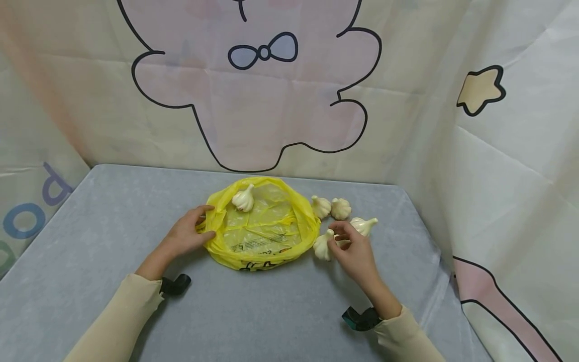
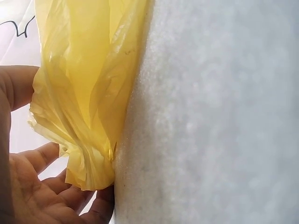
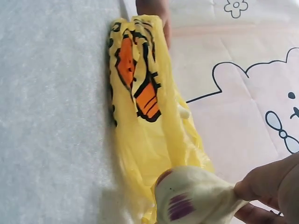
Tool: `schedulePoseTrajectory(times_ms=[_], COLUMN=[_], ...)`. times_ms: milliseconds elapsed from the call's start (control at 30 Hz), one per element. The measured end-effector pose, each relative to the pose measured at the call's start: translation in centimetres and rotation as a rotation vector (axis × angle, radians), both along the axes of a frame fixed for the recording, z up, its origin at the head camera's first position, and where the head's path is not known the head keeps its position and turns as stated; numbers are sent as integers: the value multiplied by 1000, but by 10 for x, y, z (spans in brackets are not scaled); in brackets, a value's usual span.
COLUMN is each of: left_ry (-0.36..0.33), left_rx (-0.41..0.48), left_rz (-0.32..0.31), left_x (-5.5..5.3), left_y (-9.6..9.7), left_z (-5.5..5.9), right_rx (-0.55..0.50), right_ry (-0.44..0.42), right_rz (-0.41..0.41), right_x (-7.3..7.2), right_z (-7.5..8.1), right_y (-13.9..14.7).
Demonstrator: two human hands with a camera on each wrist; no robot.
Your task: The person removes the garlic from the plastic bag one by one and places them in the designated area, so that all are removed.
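In the head view, a yellow plastic bag (image 1: 312, 221) lies spread with its mouth up, its rim rolled into a ring. A garlic bulb (image 1: 244, 199) sits inside at the far left. My left hand (image 1: 190, 227) touches the bag's left side, thumb and fingers spread apart. The left wrist view shows loose fingers (image 2: 44, 158) against the crumpled yellow plastic (image 2: 88, 116). At the bag's right edge, my right hand (image 1: 355, 254) pinches another garlic bulb (image 3: 187, 198) by its stem. Purple marks show on that bulb.
More garlic bulbs lie right of the bag: one against its edge (image 1: 321, 206), one beside that (image 1: 341, 209), and one behind my right hand (image 1: 364, 226). A grey cloth (image 1: 271, 317) covers the table. Printed curtains (image 1: 407, 125) hang along the back and sides.
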State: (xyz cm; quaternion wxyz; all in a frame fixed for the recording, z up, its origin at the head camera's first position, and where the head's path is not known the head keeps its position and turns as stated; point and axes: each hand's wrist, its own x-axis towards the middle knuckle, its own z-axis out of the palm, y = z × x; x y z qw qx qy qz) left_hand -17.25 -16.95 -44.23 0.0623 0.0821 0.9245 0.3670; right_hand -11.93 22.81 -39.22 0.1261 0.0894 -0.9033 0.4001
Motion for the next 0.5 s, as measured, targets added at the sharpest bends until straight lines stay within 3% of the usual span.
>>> schedulePoseTrajectory(times_ms=[267, 500], left_ry=[11, -8], left_rx=[11, 0], left_rz=[-7, 9], left_x=[1, 0], left_y=[0, 0], left_z=[0, 0], right_rx=[58, 69], right_ry=[17, -31], right_rz=[11, 13], right_x=[-2, -4], right_z=[-4, -7], right_y=[0, 0])
